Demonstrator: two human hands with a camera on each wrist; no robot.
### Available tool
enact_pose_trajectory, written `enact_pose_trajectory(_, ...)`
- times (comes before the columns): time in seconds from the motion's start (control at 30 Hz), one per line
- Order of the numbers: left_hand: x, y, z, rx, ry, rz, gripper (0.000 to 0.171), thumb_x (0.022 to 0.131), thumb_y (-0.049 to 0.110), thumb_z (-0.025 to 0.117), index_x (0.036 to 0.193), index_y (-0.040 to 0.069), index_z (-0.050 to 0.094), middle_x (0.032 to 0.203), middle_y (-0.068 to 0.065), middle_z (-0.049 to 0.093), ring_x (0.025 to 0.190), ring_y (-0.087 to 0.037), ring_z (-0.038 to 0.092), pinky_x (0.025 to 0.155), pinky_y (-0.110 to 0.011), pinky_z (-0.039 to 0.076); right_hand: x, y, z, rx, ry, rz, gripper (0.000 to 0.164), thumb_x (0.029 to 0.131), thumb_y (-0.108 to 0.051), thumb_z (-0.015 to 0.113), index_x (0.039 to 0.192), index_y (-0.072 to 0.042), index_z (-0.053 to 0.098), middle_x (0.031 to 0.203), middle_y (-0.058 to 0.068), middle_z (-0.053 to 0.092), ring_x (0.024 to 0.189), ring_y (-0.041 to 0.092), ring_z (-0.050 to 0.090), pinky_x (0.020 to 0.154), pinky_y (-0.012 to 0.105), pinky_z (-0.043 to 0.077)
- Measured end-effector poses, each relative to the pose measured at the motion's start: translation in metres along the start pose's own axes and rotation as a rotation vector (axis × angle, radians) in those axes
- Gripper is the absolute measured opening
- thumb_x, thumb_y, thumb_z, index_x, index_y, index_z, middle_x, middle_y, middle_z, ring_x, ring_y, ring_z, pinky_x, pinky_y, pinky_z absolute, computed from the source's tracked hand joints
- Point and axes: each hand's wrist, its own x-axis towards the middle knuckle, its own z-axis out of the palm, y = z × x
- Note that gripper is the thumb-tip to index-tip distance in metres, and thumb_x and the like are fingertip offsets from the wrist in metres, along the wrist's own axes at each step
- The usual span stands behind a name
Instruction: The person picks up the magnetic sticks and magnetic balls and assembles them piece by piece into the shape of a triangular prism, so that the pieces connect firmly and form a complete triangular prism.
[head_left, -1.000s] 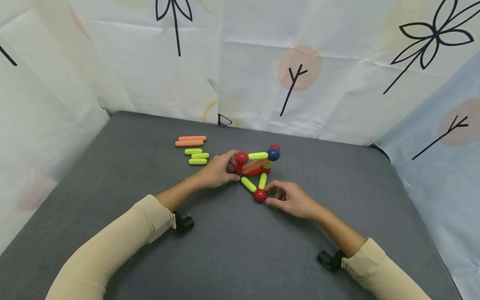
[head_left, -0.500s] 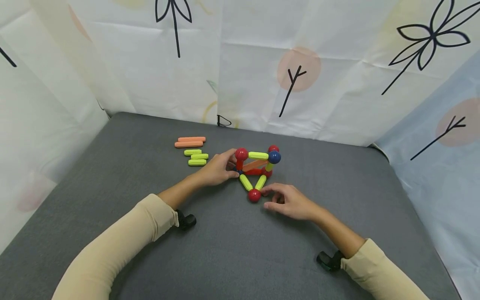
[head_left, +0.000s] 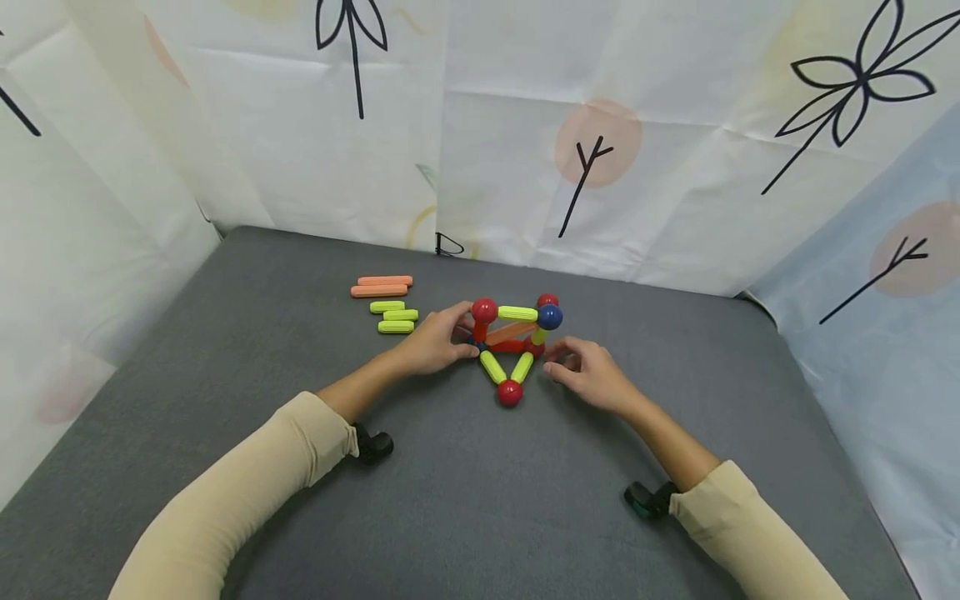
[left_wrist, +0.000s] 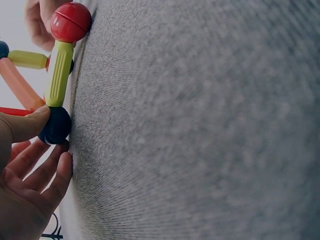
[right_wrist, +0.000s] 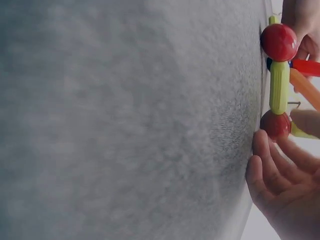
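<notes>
A ball-and-stick toy frame (head_left: 517, 313) stands mid-table, built from red and dark blue balls joined by yellow-green, red and orange sticks. My left hand (head_left: 433, 340) pinches the low dark blue ball (left_wrist: 56, 125) at the frame's left corner, thumb on its upper side and fingers beneath. Beside the low right red ball (right_wrist: 275, 125) is my right hand (head_left: 592, 375), thumb and fingers loosely bent around its near side; firm contact is unclear. The front red ball (head_left: 510, 393) rests where two yellow-green sticks meet, with no hand on it.
Two orange sticks (head_left: 379, 291) and several yellow-green sticks (head_left: 396, 327) lie loose to the left, behind my left hand. A grey tabletop (head_left: 480, 500) extends around the frame. Patterned white cloth (head_left: 495, 167) closes off the back and sides.
The front red ball has shifted left, and its two yellow-green sticks now spread into a wider V. My right hand has left that ball and moved back to the right corner. The left hand stays put.
</notes>
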Motion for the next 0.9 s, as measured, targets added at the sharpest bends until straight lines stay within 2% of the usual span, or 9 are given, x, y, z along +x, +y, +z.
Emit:
enact_pose_trajectory(0.1,0.0,-0.001,0.001,-0.004,0.004,-0.006,0.06,0.088,0.005,0.075,0.14,0.003,0.047,0.121,-0.016,0.068,0.116,-0.028,0.064,0.101,-0.044,0.048,0.006,0.001,0.0,0.002,0.034,0.041,0.033,0.096,-0.015,0.066,0.124,0.002,0.061,0.115,0.017,0.068,0.081,0.021,0.067,0.069,0.031,0.052)
enact_pose_trajectory(0.23,-0.001,-0.003,0.002,-0.009,0.007,-0.011,0.06,0.088,0.005,0.075,0.141,0.003,0.046,0.123,-0.016,0.067,0.117,-0.029,0.063,0.102,-0.044,0.047,0.014,0.002,0.001,0.027,0.015,0.034,0.045,0.096,-0.013,0.065,0.138,0.001,0.053,0.129,0.023,0.061,0.084,0.023,0.068,0.07,0.033,0.052)
enact_pose_trajectory(0.4,-0.005,-0.005,-0.004,-0.033,0.001,-0.018,0.063,0.088,0.003,0.075,0.143,0.004,0.044,0.126,-0.016,0.066,0.117,-0.027,0.063,0.099,-0.044,0.049,0.021,0.005,0.002,0.105,-0.02,-0.008,0.041,0.097,-0.004,0.062,0.135,0.006,0.054,0.13,0.028,0.058,0.088,0.029,0.069,0.073,0.032,0.054)
enact_pose_trajectory(0.53,-0.015,-0.008,-0.021,-0.031,0.051,-0.009,0.062,0.088,-0.001,0.072,0.144,0.003,0.045,0.122,-0.016,0.067,0.112,-0.026,0.065,0.092,-0.044,0.053,0.023,0.008,0.005,0.135,-0.018,-0.035,0.036,0.097,-0.001,0.061,0.131,0.009,0.056,0.125,0.029,0.061,0.087,0.031,0.067,0.072,0.031,0.054)
enact_pose_trajectory(0.7,-0.033,-0.019,-0.052,0.057,0.145,0.036,0.051,0.089,-0.005,0.068,0.138,-0.001,0.052,0.115,-0.017,0.07,0.106,-0.027,0.066,0.084,-0.045,0.053,0.024,0.008,0.005,0.132,-0.013,-0.029,0.034,0.097,-0.002,0.061,0.129,0.008,0.057,0.123,0.027,0.062,0.088,0.03,0.067,0.072,0.031,0.053)
enact_pose_trajectory(0.77,-0.04,-0.024,-0.063,0.098,0.151,0.05,0.047,0.088,-0.007,0.067,0.134,-0.003,0.055,0.117,-0.018,0.068,0.106,-0.028,0.066,0.084,-0.046,0.053,0.024,0.007,0.005,0.136,-0.013,-0.023,0.032,0.098,-0.003,0.061,0.128,0.008,0.058,0.122,0.027,0.062,0.088,0.03,0.067,0.072,0.031,0.053)
enact_pose_trajectory(0.9,-0.054,-0.031,-0.078,0.206,0.11,0.035,0.044,0.086,-0.006,0.069,0.129,-0.002,0.059,0.119,-0.017,0.067,0.105,-0.029,0.067,0.085,-0.047,0.053,0.023,0.005,0.004,0.143,-0.007,-0.025,0.031,0.097,-0.002,0.061,0.127,0.008,0.059,0.122,0.027,0.062,0.087,0.031,0.067,0.073,0.034,0.053)
